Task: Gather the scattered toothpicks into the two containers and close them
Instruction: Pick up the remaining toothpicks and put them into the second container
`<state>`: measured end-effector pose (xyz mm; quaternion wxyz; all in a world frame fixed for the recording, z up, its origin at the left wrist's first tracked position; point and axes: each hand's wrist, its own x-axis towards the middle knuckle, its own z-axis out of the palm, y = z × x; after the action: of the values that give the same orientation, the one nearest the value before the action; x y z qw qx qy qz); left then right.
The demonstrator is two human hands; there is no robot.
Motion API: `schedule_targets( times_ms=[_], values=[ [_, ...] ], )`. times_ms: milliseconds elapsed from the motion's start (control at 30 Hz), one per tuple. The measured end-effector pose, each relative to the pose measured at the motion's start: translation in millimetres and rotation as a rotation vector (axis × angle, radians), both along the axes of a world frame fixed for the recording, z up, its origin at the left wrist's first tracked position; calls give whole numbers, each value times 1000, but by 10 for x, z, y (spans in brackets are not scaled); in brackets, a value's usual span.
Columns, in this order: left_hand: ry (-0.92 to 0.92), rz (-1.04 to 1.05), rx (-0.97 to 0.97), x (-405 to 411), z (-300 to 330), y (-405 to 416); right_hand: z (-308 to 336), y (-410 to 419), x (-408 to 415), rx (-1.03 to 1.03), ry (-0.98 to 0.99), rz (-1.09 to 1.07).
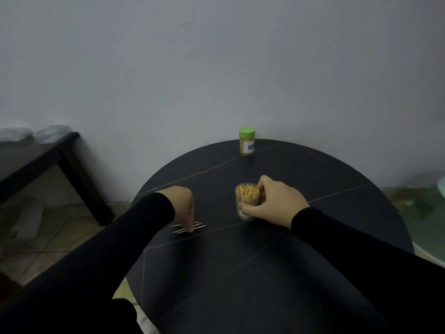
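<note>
An open clear container (pixel 246 201) packed with upright toothpicks stands near the middle of the round black table (pixel 265 273). My right hand (pixel 277 201) grips its side. A few loose toothpicks (pixel 199 226) lie on the table to the left. My left hand (pixel 183 206) reaches down onto them with its fingertips, and the hand hides how the fingers lie. A second container (pixel 247 142) with a green lid screwed on stands at the table's far edge, full of toothpicks. No loose lid is visible.
A grey wall rises right behind the table. A dark low table (pixel 60 160) with pale cloth on it stands to the left over a tiled floor. A glass surface (pixel 428 213) shows at the right edge.
</note>
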<state>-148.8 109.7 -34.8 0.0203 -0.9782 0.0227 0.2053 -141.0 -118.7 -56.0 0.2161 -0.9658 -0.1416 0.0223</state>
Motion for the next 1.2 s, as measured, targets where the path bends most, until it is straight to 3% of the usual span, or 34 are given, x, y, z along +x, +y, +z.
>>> schedule_targets(
  times_ms=[667, 933, 1200],
  values=[
    [-57, -40, -101, 14, -93, -141, -3, 18, -17, 4, 14, -8],
    [-69, 37, -179, 96, -154, -279, -7, 21, -24, 7, 3, -8],
    [-78, -49, -203, 114, -193, -427, -39, 10, -1, 11, -4, -8]
  ],
)
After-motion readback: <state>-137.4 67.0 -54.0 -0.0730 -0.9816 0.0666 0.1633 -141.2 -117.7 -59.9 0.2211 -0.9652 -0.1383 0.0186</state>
